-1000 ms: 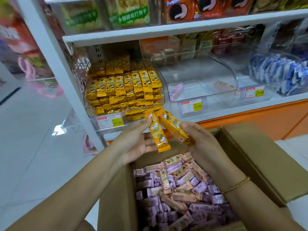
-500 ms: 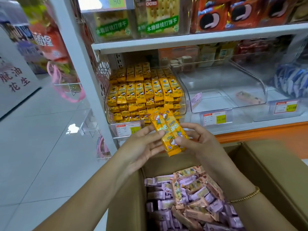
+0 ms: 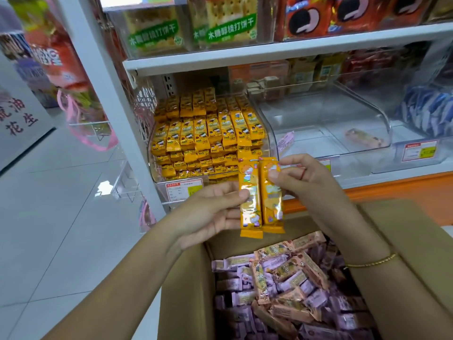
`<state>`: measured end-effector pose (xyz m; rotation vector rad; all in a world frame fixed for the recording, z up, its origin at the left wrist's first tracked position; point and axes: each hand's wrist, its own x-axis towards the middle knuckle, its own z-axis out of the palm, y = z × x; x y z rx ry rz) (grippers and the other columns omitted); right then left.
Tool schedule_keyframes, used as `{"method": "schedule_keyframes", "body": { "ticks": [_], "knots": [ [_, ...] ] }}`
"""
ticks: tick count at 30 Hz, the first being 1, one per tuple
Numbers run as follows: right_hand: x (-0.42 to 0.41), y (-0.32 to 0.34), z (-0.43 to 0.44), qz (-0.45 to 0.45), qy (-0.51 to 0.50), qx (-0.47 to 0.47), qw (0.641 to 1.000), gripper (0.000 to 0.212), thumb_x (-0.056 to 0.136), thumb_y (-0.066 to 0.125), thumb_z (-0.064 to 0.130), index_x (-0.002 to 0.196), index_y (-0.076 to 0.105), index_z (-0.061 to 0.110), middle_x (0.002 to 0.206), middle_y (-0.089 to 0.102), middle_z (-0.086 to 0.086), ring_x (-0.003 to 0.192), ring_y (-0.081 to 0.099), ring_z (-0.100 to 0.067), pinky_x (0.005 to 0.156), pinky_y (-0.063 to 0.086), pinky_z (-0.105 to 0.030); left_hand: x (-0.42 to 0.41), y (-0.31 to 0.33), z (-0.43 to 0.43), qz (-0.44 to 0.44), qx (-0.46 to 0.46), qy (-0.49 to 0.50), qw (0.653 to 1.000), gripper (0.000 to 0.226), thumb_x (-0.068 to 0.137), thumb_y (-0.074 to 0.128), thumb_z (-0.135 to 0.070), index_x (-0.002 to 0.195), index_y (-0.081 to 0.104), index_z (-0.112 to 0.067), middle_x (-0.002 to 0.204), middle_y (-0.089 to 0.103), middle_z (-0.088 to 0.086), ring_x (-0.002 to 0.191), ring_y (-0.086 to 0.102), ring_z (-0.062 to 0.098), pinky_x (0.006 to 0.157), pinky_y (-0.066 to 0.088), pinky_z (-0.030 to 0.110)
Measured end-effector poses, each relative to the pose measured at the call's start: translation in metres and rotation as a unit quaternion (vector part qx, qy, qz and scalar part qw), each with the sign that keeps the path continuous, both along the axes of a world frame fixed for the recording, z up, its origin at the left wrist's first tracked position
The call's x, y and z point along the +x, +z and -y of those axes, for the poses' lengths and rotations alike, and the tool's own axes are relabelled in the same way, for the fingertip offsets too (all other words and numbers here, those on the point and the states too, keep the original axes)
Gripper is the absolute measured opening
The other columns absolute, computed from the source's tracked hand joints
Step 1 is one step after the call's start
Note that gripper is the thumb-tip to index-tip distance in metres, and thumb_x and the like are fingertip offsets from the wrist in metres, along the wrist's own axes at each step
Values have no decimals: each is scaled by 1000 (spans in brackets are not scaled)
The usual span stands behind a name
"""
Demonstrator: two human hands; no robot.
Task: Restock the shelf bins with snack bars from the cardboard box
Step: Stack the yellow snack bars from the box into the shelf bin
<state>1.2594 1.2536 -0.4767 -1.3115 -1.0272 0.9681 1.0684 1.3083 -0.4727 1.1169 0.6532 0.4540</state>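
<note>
At frame centre, the left hand (image 3: pixel 215 212) and right hand (image 3: pixel 301 182) pinch two orange snack bars (image 3: pixel 259 195) upright side by side, long axes vertical, directly below the full yellow bin (image 3: pixel 208 133) and above the cardboard box (image 3: pixel 186 290).

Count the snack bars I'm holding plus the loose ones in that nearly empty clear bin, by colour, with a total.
Held orange bars, pinched between left hand and right hand: 2
Loose pinkish bars in the clear bin: 2
Total: 4
</note>
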Motion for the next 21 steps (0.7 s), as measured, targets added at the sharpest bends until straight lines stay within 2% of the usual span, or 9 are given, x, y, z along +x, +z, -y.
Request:
{"method": "schedule_keyframes", "body": {
  "ticks": [3,5,7,9,11,15,17,18,21],
  "knots": [
    [-13,-2,-3,34,-71,36,996,24,70,78,28,82,67,11,72,73,0,62,67,-9,63,54,-26,6,1,2,23,-1,39,999,44,85,59,-16,125,55,1,119,63,20,99,66,27,87,54,39],
    [-20,1,-3,78,-100,65,990,16,75,77,26,85,73,14,76,74,4,67,68,-3,64,53,-18,8,0,1,51,-24,89,994,41,78,60,-15,116,61,0,111,68,19,95,68,26,85,55,38],
    [-28,5,-4,170,-76,53,981,38,77,75,35,112,70,23,92,71,10,79,64,4,72,48,-11,9,-1,-2,91,-55,144,984,37,73,61,-14,108,63,-2,102,71,16,88,70,24,80,57,36],
    [-39,7,-5,275,-20,14,961,70,75,73,45,138,45,34,107,55,14,93,53,4,78,39,-7,9,0,-7,124,-73,195,970,39,71,63,-13,108,62,-1,102,71,15,87,71,23,77,58,34],
    [-52,7,-8,360,-10,-1,933,89,75,74,47,148,28,31,119,41,8,107,46,-3,85,35,-11,8,3,-13,139,-72,229,961,43,70,65,-12,112,61,-2,104,71,13,87,70,21,77,57,33],
    [-59,15,-32,360,-68,72,928,79,78,73,34,146,36,23,117,42,7,101,46,-5,83,38,-9,11,16,-34,144,-10,256,956,27,83,63,-11,108,59,-4,95,72,7,84,70,16,78,56,30],
    [-53,24,-55,333,-96,94,933,67,76,73,31,137,47,25,112,51,6,96,53,-9,79,43,-17,8,21,-46,76,109,284,950,30,89,63,-18,116,58,-6,106,69,5,95,66,13,85,53,29],
    [-49,28,-67,327,-110,102,933,61,76,73,31,132,51,25,110,56,4,94,57,-13,76,44,-21,3,20,-53,-6,221,309,925,34,88,64,-22,119,57,-9,111,67,1,98,63,10,88,51,26],
    [-34,38,-110,357,-158,99,915,48,79,70,31,123,53,23,108,62,-3,88,54,-14,63,35,-25,-18,12,-67,-262,544,327,727,40,91,59,-21,129,50,-16,128,54,-4,107,53,11,96,37,22]
  ]
}}
